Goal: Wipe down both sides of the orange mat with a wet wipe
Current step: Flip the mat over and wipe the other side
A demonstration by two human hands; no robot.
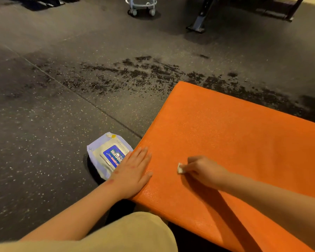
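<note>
Left hand [133, 171] flat, fingers straight, pressing thick orange padded mat [235, 142] at its left edge. Right hand [204, 170] fingers pinch small white wet wipe [180, 168] against mat surface.

Only readable bit is "HuiBait" in white on the blue label of the wet wipe pack [109, 155]; the smaller print's too blurry.

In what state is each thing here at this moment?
orange mat: spread out, one face up.
wet wipe: bunched small, pressed on the mat.
wipes pack: on the floor beside the mat, lid apparently closed.
left hand: flat on the mat's edge, fingers straight.
right hand: pinches the wet wipe.
</note>
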